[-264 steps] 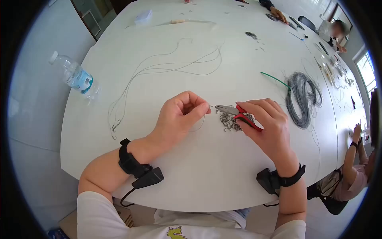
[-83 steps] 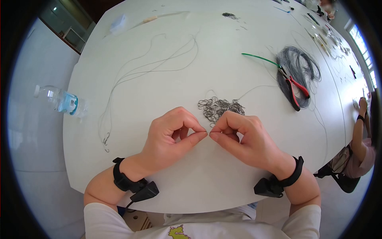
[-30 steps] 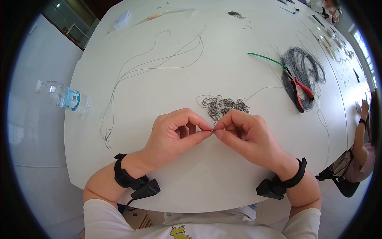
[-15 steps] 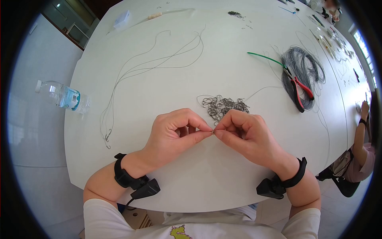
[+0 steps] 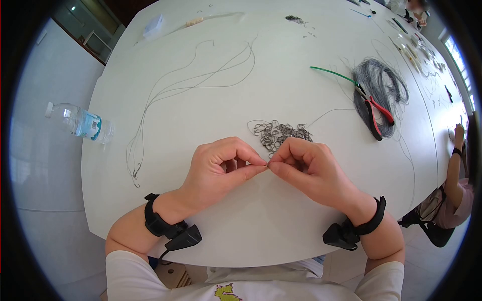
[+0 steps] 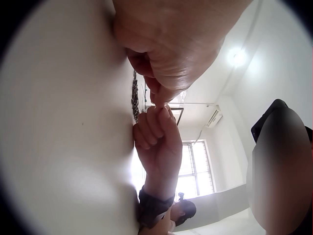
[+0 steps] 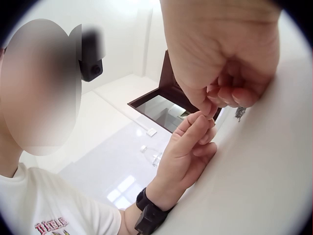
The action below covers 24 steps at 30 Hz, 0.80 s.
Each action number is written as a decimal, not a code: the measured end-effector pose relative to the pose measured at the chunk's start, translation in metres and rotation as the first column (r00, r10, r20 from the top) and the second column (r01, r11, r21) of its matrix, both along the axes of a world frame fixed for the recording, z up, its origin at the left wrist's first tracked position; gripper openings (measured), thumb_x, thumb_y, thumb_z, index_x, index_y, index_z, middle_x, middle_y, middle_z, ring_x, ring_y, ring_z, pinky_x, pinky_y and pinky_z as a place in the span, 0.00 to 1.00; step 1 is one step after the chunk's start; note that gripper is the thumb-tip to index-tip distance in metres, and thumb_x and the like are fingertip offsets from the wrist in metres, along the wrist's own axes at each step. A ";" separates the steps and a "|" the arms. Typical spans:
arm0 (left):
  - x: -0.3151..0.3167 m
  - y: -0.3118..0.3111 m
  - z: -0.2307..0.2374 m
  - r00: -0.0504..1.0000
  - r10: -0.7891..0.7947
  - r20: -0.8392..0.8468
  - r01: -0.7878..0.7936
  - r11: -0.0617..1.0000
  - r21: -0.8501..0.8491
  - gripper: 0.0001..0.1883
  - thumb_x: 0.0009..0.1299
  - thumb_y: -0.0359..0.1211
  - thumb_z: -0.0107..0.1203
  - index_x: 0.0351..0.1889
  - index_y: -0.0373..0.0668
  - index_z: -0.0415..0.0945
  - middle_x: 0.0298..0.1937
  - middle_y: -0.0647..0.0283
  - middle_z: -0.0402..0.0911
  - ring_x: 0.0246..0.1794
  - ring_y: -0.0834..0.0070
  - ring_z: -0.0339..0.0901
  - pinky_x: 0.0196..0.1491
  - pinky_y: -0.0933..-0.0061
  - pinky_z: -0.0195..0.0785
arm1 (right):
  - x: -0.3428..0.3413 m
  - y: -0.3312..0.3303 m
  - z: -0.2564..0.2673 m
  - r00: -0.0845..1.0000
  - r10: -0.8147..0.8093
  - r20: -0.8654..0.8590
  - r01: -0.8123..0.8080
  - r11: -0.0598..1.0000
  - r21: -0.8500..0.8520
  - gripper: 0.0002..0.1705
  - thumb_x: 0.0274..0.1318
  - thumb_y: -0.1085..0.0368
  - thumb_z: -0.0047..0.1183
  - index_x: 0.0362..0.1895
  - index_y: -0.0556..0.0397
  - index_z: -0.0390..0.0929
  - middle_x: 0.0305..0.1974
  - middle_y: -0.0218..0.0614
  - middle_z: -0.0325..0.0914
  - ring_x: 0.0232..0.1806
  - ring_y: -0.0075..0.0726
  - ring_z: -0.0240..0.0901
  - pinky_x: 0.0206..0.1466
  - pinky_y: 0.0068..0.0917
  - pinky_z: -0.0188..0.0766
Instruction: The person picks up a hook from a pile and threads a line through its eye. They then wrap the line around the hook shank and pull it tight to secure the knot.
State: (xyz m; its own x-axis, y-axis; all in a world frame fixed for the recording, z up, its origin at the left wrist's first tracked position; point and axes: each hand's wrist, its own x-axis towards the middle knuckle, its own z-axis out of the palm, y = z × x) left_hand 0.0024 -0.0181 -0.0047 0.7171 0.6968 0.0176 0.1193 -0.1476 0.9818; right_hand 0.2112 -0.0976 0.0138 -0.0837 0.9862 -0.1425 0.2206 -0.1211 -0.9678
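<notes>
In the head view my left hand [image 5: 216, 168] and right hand [image 5: 314, 173] meet fingertip to fingertip over the near part of the table. Thumb and forefinger of each pinch a tiny thing, seemingly a fishing hook with line, almost wholly hidden by the fingertips. Just beyond them lies a heap of fishing hooks [image 5: 273, 134], with a thin line looping out at its left. Both wrist views show the same meeting of the left hand [image 7: 178, 159] and right hand [image 6: 159, 142]. Red-and-black pliers [image 5: 389, 117] lie on a grey bundle of fishing line [image 5: 369, 75].
Several lines [image 5: 165, 89] with hooks [image 5: 136, 172] at their near end stretch across the table's left side. A water bottle [image 5: 90, 125] lies at the left edge. Farther back are a clear plastic box [image 5: 153, 25] and small dark hooks [image 5: 294, 19]. Another person [image 5: 458, 193] sits at the right.
The pliers were in my right hand at first; by the second frame they lay on the line bundle. Since then my fingertips have closed together. Over the last second the hands barely move.
</notes>
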 end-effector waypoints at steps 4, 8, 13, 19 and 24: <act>0.000 0.000 0.000 1.000 -0.001 -0.004 0.001 1.000 -0.001 0.06 0.65 0.18 0.61 0.37 0.36 0.81 0.39 0.63 0.82 0.37 0.82 0.79 0.39 0.81 0.73 | 0.001 0.000 -0.001 0.999 0.005 -0.047 -0.005 1.000 -0.002 0.09 0.61 0.65 0.55 0.35 0.59 0.77 0.18 0.25 0.70 0.21 0.15 0.58 0.24 0.20 0.57; 0.000 0.000 0.000 1.000 -0.005 -0.006 0.005 1.000 -0.009 0.05 0.65 0.18 0.61 0.36 0.37 0.80 0.39 0.63 0.82 0.37 0.82 0.79 0.39 0.82 0.73 | 0.001 0.000 -0.001 0.999 0.008 -0.054 -0.007 1.000 0.002 0.09 0.61 0.65 0.55 0.35 0.59 0.78 0.19 0.25 0.70 0.21 0.15 0.58 0.24 0.20 0.57; 0.000 0.000 0.001 1.000 -0.007 -0.013 0.007 1.000 -0.008 0.05 0.65 0.18 0.61 0.36 0.37 0.81 0.39 0.64 0.82 0.37 0.82 0.79 0.39 0.81 0.73 | 0.001 0.000 0.000 0.999 0.018 -0.027 -0.019 1.000 -0.011 0.09 0.61 0.65 0.55 0.34 0.59 0.77 0.18 0.25 0.69 0.21 0.15 0.57 0.24 0.20 0.57; 0.000 0.000 0.000 1.000 -0.001 0.010 0.001 1.000 0.009 0.06 0.64 0.18 0.62 0.35 0.38 0.81 0.39 0.65 0.81 0.37 0.82 0.78 0.38 0.81 0.73 | 0.001 0.000 0.000 1.000 0.012 -0.028 -0.012 1.000 -0.007 0.09 0.60 0.65 0.56 0.33 0.59 0.77 0.17 0.24 0.67 0.20 0.16 0.56 0.24 0.20 0.56; 0.001 0.000 0.001 1.000 0.000 0.006 0.000 1.000 0.028 0.07 0.64 0.17 0.62 0.35 0.38 0.81 0.38 0.65 0.81 0.36 0.83 0.78 0.37 0.82 0.71 | 0.001 0.001 0.000 1.000 0.015 -0.017 -0.015 1.000 -0.009 0.09 0.60 0.65 0.56 0.33 0.59 0.77 0.17 0.24 0.67 0.20 0.16 0.56 0.24 0.20 0.56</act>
State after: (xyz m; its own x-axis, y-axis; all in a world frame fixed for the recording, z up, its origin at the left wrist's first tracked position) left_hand 0.0031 -0.0184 -0.0039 0.7172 0.6957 0.0414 0.1135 -0.1753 0.9780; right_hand 0.2121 -0.0971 0.0135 -0.1011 0.9835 -0.1499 0.2057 -0.1268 -0.9704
